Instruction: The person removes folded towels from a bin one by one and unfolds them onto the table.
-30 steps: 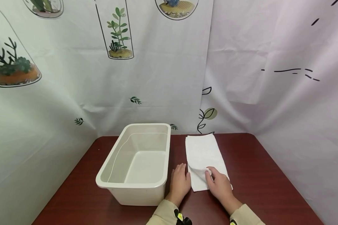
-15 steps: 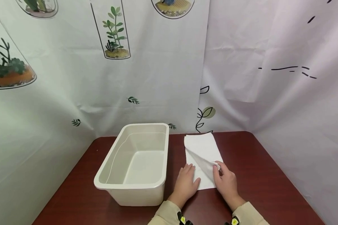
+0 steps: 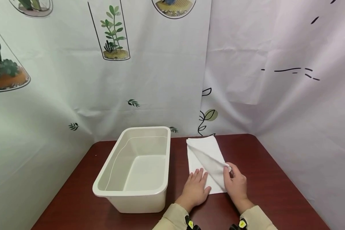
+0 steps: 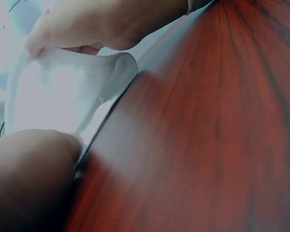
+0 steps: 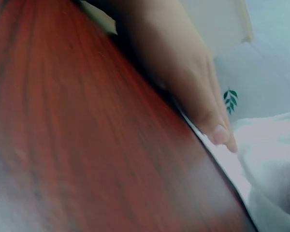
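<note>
A folded white towel (image 3: 208, 147) lies on the dark red table, right of the tub. My right hand (image 3: 236, 183) pinches a corner of its top layer between thumb and fingers, lifting that layer into a diagonal fold toward the right. On the towel's near left part, my left hand (image 3: 196, 188) rests flat with fingers straight. In the left wrist view the raised layer of the towel (image 4: 53, 96) hangs beneath the right hand (image 4: 96, 24). The right wrist view shows the left hand (image 5: 188, 82) lying on the towel's lower layer.
A cream plastic tub (image 3: 143, 193) stands on the table (image 3: 264, 191) just left of the left hand, with nothing visible inside. Behind and at both sides hangs a white printed curtain (image 3: 161, 83), close to the table's far edge.
My right hand has drawn the towel's corner rightward, widening the diagonal fold. My left hand has moved right from the table beside the towel onto its lower layer.
</note>
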Tool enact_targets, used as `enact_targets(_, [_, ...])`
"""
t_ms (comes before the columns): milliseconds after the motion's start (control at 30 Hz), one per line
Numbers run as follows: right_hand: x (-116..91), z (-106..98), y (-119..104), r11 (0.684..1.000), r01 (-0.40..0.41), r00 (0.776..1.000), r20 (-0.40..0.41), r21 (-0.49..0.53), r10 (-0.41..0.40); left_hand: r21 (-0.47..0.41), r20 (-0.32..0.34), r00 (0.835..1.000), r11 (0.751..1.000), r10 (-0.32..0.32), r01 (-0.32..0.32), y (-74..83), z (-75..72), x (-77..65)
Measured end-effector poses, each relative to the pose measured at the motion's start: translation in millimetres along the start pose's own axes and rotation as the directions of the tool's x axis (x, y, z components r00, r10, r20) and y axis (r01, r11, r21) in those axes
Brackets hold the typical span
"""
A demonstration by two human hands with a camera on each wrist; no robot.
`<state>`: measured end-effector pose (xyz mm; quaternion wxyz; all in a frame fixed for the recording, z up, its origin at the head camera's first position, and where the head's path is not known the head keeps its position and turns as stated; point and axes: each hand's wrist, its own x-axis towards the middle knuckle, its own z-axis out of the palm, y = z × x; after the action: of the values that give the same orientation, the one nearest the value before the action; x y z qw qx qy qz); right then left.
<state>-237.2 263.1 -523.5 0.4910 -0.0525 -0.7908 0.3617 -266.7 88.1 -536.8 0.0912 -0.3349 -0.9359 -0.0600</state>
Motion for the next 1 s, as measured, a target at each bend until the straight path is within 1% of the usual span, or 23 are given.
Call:
enact_targets(100, [3, -2, 3, 1.0, -0.015, 1.0, -0.017, 0.014, 0.015, 0.009, 0.009, 1.0, 1.0, 0.018, -0.018, -1.3, -2.3, -1.7])
enact_targets(233, [8, -6, 5, 0.999, -0.037, 0.999, -0.031, 0.006, 0.037, 0.002, 0.004, 0.999, 0.999, 0.036, -0.036, -2.8, -6.1, -2.1])
enact_targets(467, [15, -14, 13, 0.992, -0.126, 0.992, -0.027, -0.018, 0.125, 0.003, 0.023, 0.999, 0.999, 0.042, -0.042, -6.3, 0.1, -1.1])
enact_targets(567, [16, -18, 17, 0.989, -0.146, 0.989, -0.036, -0.013, 0.146, 0.003, 0.024, 0.999, 0.999, 0.045, -0.045, -7.2, 2.5, -0.7])
enact_targets(667, [18, -21, 21, 0.988, -0.157, 0.986, -0.053, -0.012, 0.156, -0.005, 0.037, 0.998, 0.999, 0.042, -0.042, -7.0, 1.2, -2.0])
enact_targets(800, [20, -27, 26, 0.982, -0.187, 0.98, -0.073, -0.027, 0.184, -0.014, 0.038, 0.998, 0.999, 0.044, -0.043, -7.0, 0.0, -4.5])
enact_targets(867, [21, -30, 29, 0.977, -0.21, 0.976, -0.074, -0.037, 0.207, -0.015, 0.03, 0.998, 0.999, 0.047, -0.047, -7.4, 1.0, -4.9])
enact_targets(1000, [24, -38, 36, 0.965, -0.256, 0.964, -0.081, -0.054, 0.252, -0.034, 0.036, 0.998, 0.998, 0.046, -0.045, -6.8, -1.1, -5.1])
